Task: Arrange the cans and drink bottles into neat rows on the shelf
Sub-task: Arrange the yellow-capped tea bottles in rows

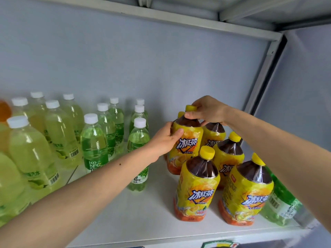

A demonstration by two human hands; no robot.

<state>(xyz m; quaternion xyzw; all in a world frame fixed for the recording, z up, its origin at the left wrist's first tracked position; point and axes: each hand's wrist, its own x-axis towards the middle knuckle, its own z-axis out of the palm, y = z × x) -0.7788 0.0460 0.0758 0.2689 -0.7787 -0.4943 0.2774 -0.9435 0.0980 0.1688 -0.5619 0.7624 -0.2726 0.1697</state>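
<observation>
Several iced tea bottles with yellow labels and yellow caps stand at the right of the white shelf [143,221]. Both my hands hold one iced tea bottle [188,145] at the back left of that group. My left hand [165,140] wraps its side. My right hand [207,110] grips its neck just below the yellow cap. Two more iced tea bottles [197,187] [247,192] stand in front. Green-label soda bottles [94,142] [138,153] with white caps stand in rows in the middle. Pale yellow-green bottles [30,149] fill the left.
A green bottle [279,203] stands at the far right, partly behind the tea bottles and my right forearm. The metal upright [263,74] and the upper shelf frame [179,20] bound the space. An orange-capped bottle [4,111] shows at the left edge.
</observation>
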